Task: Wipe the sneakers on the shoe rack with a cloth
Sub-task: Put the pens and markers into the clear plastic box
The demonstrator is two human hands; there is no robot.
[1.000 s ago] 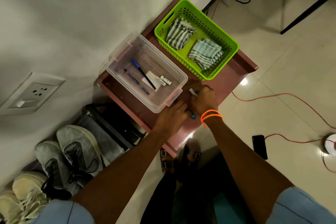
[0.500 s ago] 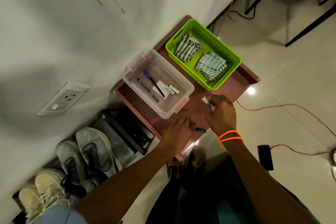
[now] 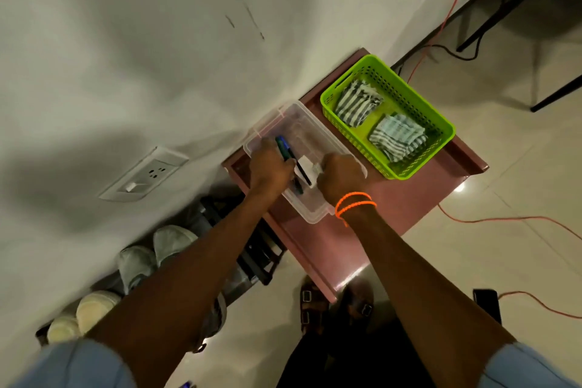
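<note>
Mid-frame, both hands reach into the clear box [image 3: 315, 214]: left hand [image 3: 271, 167] grips a pen [image 3: 282, 145], right hand [image 3: 341, 178] is curled (contents hidden), cloths [image 3: 396, 137] to the right in the basket [image 3: 441, 123].

Both the left hand [image 3: 271, 164] and right hand [image 3: 340, 175] have moved into the clear box [image 3: 315, 214]

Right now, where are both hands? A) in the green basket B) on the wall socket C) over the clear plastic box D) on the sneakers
C: the left hand and right hand are both over the clear plastic box, beside the green basket.
</note>
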